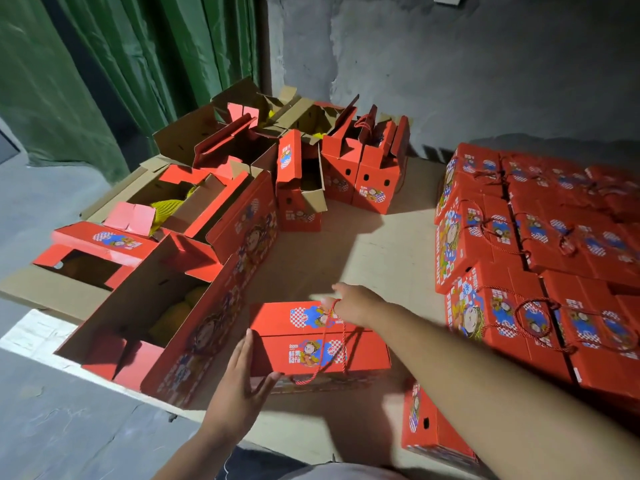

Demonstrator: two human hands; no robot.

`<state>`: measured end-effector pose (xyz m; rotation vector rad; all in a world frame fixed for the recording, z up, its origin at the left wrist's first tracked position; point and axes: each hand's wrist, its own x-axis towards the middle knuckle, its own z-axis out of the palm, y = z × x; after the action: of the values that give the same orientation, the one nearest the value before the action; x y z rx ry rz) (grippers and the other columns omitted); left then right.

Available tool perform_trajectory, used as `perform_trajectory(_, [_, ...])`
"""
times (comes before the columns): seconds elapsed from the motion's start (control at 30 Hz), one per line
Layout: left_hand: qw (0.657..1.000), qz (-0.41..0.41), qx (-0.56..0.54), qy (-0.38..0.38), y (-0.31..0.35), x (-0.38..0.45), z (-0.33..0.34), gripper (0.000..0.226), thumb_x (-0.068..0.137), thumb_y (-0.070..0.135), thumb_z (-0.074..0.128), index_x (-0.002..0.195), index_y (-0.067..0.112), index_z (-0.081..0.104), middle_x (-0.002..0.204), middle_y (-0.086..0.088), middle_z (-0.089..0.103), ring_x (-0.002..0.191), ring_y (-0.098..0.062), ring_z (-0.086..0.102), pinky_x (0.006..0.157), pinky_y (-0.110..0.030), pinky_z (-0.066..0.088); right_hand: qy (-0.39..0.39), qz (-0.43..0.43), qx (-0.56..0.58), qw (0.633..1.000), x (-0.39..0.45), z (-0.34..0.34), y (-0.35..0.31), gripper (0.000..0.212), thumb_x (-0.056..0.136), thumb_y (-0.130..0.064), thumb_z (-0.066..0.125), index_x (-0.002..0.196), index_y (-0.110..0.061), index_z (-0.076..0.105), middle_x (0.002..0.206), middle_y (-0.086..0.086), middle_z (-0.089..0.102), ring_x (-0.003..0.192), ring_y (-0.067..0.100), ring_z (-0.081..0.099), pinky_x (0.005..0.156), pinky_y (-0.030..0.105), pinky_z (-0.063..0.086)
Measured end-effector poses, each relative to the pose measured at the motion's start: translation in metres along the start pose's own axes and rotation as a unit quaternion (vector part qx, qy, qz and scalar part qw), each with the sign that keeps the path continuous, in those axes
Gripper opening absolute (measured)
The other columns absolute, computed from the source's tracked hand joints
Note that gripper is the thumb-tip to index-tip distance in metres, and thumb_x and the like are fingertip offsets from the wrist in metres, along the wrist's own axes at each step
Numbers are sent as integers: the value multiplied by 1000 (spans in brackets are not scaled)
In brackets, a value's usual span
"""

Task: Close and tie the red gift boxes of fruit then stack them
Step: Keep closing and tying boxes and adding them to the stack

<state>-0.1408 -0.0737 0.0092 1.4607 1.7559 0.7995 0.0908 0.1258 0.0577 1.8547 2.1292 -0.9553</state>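
Note:
A closed red gift box stands in front of me on the cardboard floor sheet. A red cord runs over its top and hangs in a loop down its front. My right hand is over the far top edge of the box and pinches the cord's upper end. With straight fingers, my left hand lies against the box's left end. Finished tied boxes are stacked at the right.
Several open red boxes with yellow fruit stand at the left and back, flaps up. Another closed box lies low at the right under my forearm. A green curtain and a grey wall are behind. Bare cardboard sheet lies between the groups.

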Motion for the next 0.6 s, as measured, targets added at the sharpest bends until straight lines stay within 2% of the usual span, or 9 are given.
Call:
perform_trajectory(0.1, [1000, 5, 14, 4, -4, -1, 0, 99, 89, 54, 64, 163, 33, 2, 166, 8, 21, 144, -11, 38, 116, -36, 40, -21, -3, 52, 998, 8, 1, -14, 68, 88, -47, 74, 147, -24, 51, 147, 3, 56, 133, 25, 54, 101, 27, 46])
perform_trajectory(0.13, [1000, 5, 13, 9, -6, -1, 1, 99, 89, 52, 66, 163, 34, 2, 165, 7, 24, 143, -9, 37, 114, -34, 40, -14, -10, 91, 996, 10, 4, -19, 58, 87, -36, 77, 141, -25, 57, 138, 1, 63, 125, 22, 60, 90, 23, 50])
perform_trajectory(0.2, [1000, -3, 2, 18, -9, -2, 4, 99, 89, 45, 71, 162, 38, 3, 162, 1, 31, 140, -13, 43, 109, -33, 43, 17, -27, 166, 986, 12, 10, -29, 42, 87, -12, 71, 125, -26, 64, 114, -1, 73, 105, 19, 67, 68, 21, 49])
perform_trajectory(0.23, [1000, -8, -2, 21, -10, -2, 5, 99, 90, 41, 72, 161, 40, 3, 161, -1, 34, 138, -16, 46, 105, -33, 44, 38, -35, 186, 981, 12, 11, -33, 39, 86, -7, 67, 119, -26, 65, 104, -1, 74, 96, 19, 68, 65, 22, 48])
perform_trajectory(0.3, [1000, -12, 0, 22, -11, -4, 7, 99, 91, 38, 73, 160, 43, 2, 158, -2, 38, 135, -18, 50, 100, -33, 45, 65, -50, 195, 977, 8, 10, -38, 31, 87, -12, 70, 113, -28, 64, 94, -3, 71, 87, 17, 66, 70, 25, 51])
perform_trajectory(0.37, [1000, -15, 3, 21, -13, -4, 8, 99, 91, 39, 72, 160, 43, 2, 154, -3, 41, 134, -19, 50, 98, -34, 45, 66, -58, 178, 980, 0, 4, -37, 29, 89, -22, 73, 114, -32, 62, 92, -4, 67, 84, 16, 65, 72, 28, 52])
perform_trajectory(0.43, [1000, -17, -2, 23, -14, -2, 9, 99, 87, 40, 75, 161, 40, 9, 152, -2, 44, 136, -19, 48, 98, -35, 45, 48, -56, 168, 983, -11, -9, -33, 34, 90, -22, 73, 120, -32, 61, 90, -3, 67, 79, 15, 65, 70, 28, 51])
perform_trajectory(0.5, [999, -11, -10, 32, -15, 3, 8, 100, 83, 42, 80, 161, 33, 19, 145, 2, 49, 134, -18, 49, 95, -33, 44, 4, -61, 196, 979, -25, -28, -31, 39, 88, -16, 73, 124, -27, 62, 92, 1, 69, 71, 16, 65, 68, 29, 51])
perform_trajectory(0.6, [999, 7, -11, 47, -14, 10, 7, 103, 73, 57, 73, 159, 23, 29, 141, 11, 45, 133, -9, 46, 95, -33, 43, -69, -94, 207, 971, -50, -56, -33, 47, 84, 3, 67, 125, -20, 66, 114, 11, 71, 74, 24, 68, 67, 34, 57])
